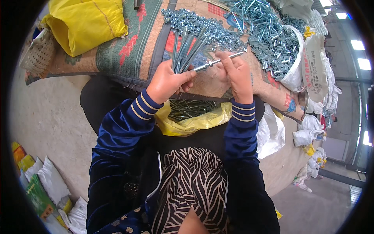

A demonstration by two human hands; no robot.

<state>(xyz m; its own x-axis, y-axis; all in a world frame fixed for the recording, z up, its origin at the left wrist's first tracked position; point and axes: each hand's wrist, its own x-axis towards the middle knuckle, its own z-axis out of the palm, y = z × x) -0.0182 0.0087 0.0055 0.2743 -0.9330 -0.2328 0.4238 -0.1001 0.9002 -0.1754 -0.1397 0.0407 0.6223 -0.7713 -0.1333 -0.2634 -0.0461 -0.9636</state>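
Observation:
My left hand (166, 81) is closed around a fanned bundle of thin metal rods (183, 52), which point away from me. Its thumb and fingers also pinch the near end of a single metal rod (202, 67), held slantwise between my hands. A small nut (210, 63) sits partway along that rod. My right hand (238, 76) grips the rod's far part with thumb and forefinger; its tip sticks out past the fingers. Beyond my hands, a heap of shiny nuts (194, 21) lies on the patterned quilted cover (117, 58).
At the far right, a pile of metal sleeves and bolts (269, 45) spills from a white sack (292, 80). A yellow bag (187, 128) of dark rods lies between my legs. Another yellow bag (85, 23) stands far left. Filled sacks (48, 183) lie on the floor lower left.

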